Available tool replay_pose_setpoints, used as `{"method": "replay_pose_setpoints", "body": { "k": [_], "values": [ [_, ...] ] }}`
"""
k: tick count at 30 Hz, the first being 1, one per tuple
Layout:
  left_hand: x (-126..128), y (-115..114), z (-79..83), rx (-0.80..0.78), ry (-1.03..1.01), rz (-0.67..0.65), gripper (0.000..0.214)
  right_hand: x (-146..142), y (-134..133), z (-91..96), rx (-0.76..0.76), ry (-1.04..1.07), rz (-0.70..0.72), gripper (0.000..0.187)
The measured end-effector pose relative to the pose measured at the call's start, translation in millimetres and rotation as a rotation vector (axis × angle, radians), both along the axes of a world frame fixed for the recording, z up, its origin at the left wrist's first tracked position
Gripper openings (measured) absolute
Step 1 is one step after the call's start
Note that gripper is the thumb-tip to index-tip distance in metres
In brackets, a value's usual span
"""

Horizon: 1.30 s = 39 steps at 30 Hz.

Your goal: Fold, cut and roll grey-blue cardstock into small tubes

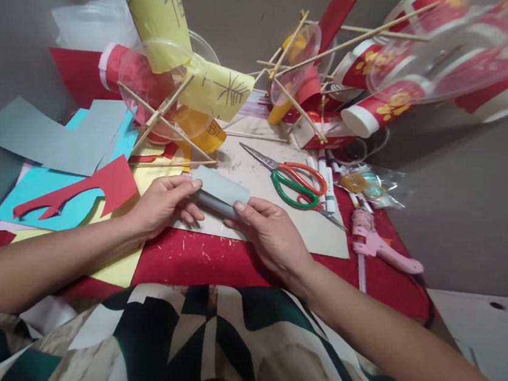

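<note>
Between my two hands is a small piece of grey-blue paper [221, 185], curled over so that its darker lower fold faces me. My left hand [171, 200] pinches its left end between thumb and fingers. At the right end, the thumb of my right hand [265, 223] presses on the paper, with the fingers behind and below it. Under the paper lies a pale board [326, 238] on the red cloth [190, 263]. Scissors [298, 186] with one orange and one green handle rest on the board, just beyond my right hand.
Cut sheets of grey paper [53, 140], blue paper [18, 200] and red paper [119, 184] lie at the left. Stick frames [158, 117] with a yellow paper roll [158, 8] and red paper cups [389, 108] stand behind. A pink glue gun [370, 237] and several markers [328, 190] lie right.
</note>
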State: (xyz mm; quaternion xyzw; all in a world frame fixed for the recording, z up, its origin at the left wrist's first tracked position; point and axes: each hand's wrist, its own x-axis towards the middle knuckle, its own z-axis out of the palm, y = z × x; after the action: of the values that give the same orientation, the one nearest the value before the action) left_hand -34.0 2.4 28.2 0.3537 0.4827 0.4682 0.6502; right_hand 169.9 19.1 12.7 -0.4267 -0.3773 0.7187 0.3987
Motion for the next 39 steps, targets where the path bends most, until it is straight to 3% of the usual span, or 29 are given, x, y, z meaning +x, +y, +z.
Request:
{"method": "replay_pose_setpoints", "body": {
  "k": [9,24,39],
  "values": [
    [1,0,4.2,-0.074,0.045,-0.062,0.022,8,-3,-9.0,0.049,-0.006,-0.006,0.035],
    [6,-9,-1.0,0.027,0.056,-0.006,0.025,8,-7,-8.2,0.073,-0.040,-0.064,0.033],
    [7,-11,-8.1,-0.016,-0.010,-0.069,0.035,14,0,-14.1,0.112,-0.134,0.005,0.036]
  ]
}}
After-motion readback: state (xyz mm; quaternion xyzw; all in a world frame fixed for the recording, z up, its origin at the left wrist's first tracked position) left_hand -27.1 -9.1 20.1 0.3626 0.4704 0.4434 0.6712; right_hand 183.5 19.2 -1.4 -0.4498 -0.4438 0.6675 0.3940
